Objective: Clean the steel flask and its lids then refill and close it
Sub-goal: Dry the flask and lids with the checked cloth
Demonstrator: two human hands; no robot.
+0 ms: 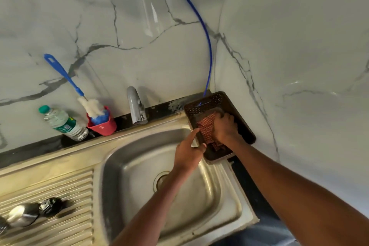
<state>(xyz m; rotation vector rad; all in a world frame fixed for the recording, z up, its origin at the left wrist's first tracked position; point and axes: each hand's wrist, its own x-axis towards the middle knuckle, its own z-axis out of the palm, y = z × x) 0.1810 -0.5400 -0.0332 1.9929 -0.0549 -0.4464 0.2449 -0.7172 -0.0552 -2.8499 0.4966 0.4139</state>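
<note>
At the far left of my view, the steel flask [23,214] lies on its side on the ribbed drainboard [60,195], with a dark rounded lid [50,206] touching its right end; both are blurred, so I cannot tell whether the lid is screwed on. Another dark piece is cut off at the left edge. Behind, on the black counter strip, a plastic water bottle [62,124] with a green cap leans against the marble wall. Just beside it a red holder [101,125] carries a blue-handled bottle brush [65,78] and something blue. Further right, the tap [136,107] stands over the steel sink [229,201].

My left hand [188,151] reaches across the basin, index finger stretched forward and thumb out, touching the near-left rim of a dark perforated basket [246,128] in the corner; the fingers look straight, gripping nothing that I can see. My right hand [225,128] is inside that basket, fingers curled down on a red checked cloth [207,131], clutching it. A blue hose [207,46] drops down the wall into the basket's back edge.
</note>
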